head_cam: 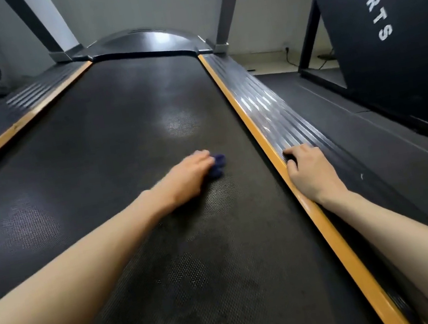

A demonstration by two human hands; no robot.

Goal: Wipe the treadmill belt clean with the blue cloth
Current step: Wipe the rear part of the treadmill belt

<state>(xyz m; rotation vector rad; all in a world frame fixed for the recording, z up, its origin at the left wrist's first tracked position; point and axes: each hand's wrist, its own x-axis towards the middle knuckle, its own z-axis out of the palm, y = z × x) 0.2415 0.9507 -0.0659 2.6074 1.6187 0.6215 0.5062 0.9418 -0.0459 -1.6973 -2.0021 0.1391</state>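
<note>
The left hand (190,176) is gripping the bunched cloth (218,164), pressing it onto the belt's (119,137) middle; the cloth is peeking out at its 2 o'clock. At the cloth's 3 o'clock, the right hand (311,171) is clasping the rail (263,109), fingers curling over it.

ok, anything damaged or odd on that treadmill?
No visible damage, nothing askew. The belt is blotchy: dark smears near the camera, a dull patch at left, and a pale glare spot ahead of the blue cloth held by the left hand.
</note>
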